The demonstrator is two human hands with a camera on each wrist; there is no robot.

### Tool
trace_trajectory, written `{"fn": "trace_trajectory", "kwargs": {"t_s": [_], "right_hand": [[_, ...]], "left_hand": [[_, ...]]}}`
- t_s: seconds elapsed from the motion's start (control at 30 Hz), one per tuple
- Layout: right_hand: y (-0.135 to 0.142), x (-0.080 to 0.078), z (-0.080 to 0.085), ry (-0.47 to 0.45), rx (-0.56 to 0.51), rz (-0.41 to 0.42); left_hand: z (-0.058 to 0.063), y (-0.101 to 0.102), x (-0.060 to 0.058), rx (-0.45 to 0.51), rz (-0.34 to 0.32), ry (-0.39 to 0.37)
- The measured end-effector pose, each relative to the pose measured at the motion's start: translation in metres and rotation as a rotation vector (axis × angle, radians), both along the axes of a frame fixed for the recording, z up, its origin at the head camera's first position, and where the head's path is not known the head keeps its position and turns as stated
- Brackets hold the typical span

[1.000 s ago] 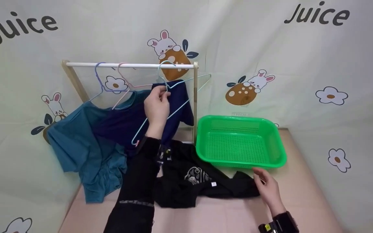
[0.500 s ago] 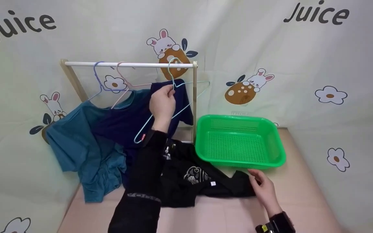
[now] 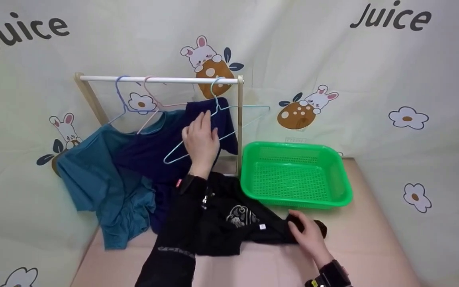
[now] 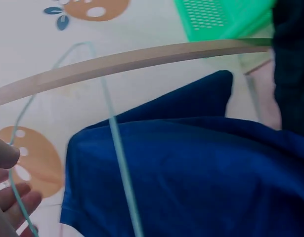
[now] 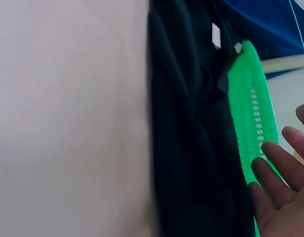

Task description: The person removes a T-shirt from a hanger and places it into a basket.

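A light-blue hanger (image 3: 255, 106) hooks over the white rail of the rack at its right end, with no garment on it. My left hand (image 3: 201, 139) is at the hanger's upper part, fingers loose and spread; in the left wrist view its fingers (image 4: 13, 207) lie right by the thin wire. A black garment (image 3: 221, 235) with a silver print and a white tag is spread on the table. Over its right end is my right hand (image 3: 308, 233), thumb and fingers apart. The right wrist view shows those fingers (image 5: 285, 163) relaxed beside the black cloth (image 5: 196, 128).
The rack (image 3: 153, 80) also bears a teal shirt (image 3: 90, 167) on a purple hanger and a navy shirt (image 3: 150, 155) on a pink hanger. A green basket (image 3: 343, 175) stands right of the rack, behind the black garment. A patterned curtain backs the table.
My left hand has let go of the light-blue hanger, which shifted right along the rail and now hangs there. My right hand has moved left over the black garment's end.
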State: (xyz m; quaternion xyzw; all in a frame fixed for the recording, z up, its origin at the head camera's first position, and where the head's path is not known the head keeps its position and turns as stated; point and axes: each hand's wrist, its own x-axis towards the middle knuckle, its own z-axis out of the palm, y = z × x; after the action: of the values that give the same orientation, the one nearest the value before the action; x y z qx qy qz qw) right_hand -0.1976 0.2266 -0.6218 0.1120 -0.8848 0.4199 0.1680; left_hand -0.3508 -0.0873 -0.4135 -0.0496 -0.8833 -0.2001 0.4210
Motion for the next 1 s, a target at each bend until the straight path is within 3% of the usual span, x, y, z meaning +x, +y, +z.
{"fn": "trace_trajectory", "kwargs": {"t_s": [0.23, 0.4, 1.0], "right_hand": [[-0.020, -0.003, -0.007, 0.007, 0.094, 0.113], [-0.034, -0.008, -0.005, -0.048, 0.148, 0.170], [-0.064, -0.023, -0.004, -0.191, 0.335, 0.217]], "left_hand": [[-0.034, -0.008, 0.007, -0.034, 0.013, 0.032], [-0.054, -0.012, 0.014, -0.055, -0.002, 0.027], [-0.107, -0.030, 0.042, -0.129, -0.032, -0.037]]}}
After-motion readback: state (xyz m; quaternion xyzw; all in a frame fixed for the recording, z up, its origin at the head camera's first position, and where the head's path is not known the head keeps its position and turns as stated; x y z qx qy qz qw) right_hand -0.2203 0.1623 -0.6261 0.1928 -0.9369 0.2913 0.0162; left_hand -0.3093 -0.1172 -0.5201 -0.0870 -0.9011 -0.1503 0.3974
